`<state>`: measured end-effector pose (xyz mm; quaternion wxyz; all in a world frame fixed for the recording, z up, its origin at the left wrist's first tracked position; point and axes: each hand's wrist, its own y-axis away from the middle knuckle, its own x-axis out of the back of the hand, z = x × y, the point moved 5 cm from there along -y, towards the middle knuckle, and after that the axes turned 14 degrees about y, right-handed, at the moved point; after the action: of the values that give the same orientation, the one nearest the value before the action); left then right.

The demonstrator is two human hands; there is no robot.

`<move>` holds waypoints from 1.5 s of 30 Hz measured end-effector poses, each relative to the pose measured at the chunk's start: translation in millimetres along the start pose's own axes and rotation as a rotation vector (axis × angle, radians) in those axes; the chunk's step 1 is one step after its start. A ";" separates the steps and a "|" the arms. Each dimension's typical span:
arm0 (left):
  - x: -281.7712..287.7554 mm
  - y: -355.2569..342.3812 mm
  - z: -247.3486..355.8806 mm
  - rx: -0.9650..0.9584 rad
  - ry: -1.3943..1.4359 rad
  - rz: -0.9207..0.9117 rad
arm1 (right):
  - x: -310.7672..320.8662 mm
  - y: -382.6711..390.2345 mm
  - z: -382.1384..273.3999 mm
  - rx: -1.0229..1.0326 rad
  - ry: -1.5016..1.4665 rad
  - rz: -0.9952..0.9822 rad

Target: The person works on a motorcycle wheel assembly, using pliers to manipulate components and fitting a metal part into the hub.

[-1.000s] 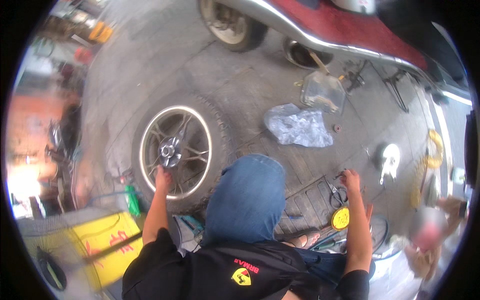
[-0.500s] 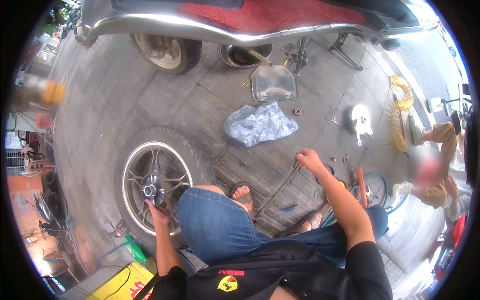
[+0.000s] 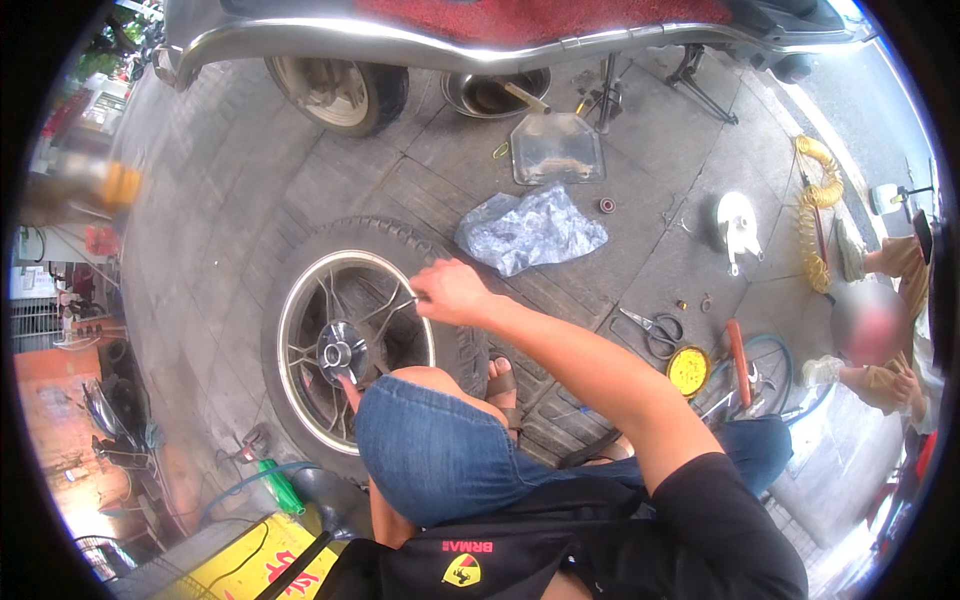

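My right hand (image 3: 448, 292) is raised over the right side of the wheel (image 3: 293, 400), closed on a small dark object I cannot make out. My left hand (image 3: 350, 388) touches the lower part of the silver hub (image 3: 336, 352), mostly hidden behind my knee. The wheel lies flat with its treaded tyre. Beyond it are a crumpled plastic bag (image 3: 530, 230) and a small bearing (image 3: 607, 205). To the right lie black scissors (image 3: 662, 332), a yellow tin (image 3: 688, 371) and a red-handled tool (image 3: 737, 365).
A scooter (image 3: 510, 30) stands ahead above a metal bowl (image 3: 470, 100) and a tray (image 3: 557, 152). A silver brake plate (image 3: 737, 230) and coiled yellow hose (image 3: 812, 265) lie right. Another person (image 3: 895, 380) is at the right edge, and a yellow board (image 3: 240, 565) lies lower left.
My right hand has moved left from the tools on the right to over the wheel. My left hand has stayed by the hub, now more hidden by my knee.
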<state>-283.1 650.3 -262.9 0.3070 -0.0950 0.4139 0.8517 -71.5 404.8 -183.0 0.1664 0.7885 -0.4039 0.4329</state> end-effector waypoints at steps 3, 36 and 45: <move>-4.3 3.4 -1.3 0.018 -0.004 0.004 | -14.7 -24.8 -9.8 0.039 0.046 -0.115; -123.6 -31.0 -72.9 0.283 -0.092 -0.426 | -5.9 55.1 67.2 -0.141 0.429 -0.154; -201.2 -23.4 -133.8 0.449 -0.321 -0.573 | 34.0 154.9 117.8 -0.329 0.273 0.013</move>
<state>-121.7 469.7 -279.8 0.6060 -0.0026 0.4933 0.6240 -117.7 220.2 -235.9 0.3434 0.6819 -0.4481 0.4651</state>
